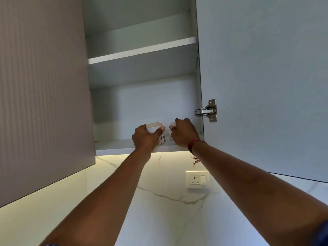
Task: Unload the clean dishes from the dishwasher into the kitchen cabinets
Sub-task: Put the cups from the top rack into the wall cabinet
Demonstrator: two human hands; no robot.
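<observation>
open wall cabinet (142, 103), bottom shelf (113, 145): left hand (144, 137) curls round a floral cup (154, 128) near the front edge, right hand (182, 133) seems to grip a second cup (172, 124), mostly hidden. set both flat, nudge them back.

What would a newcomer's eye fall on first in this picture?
Two arms reach into an open cabinet: the left hand grips the left cup, the right hand the right cup, both at the bottom shelf's front. Below, a wall socket sits on the lit marble backsplash.
</observation>
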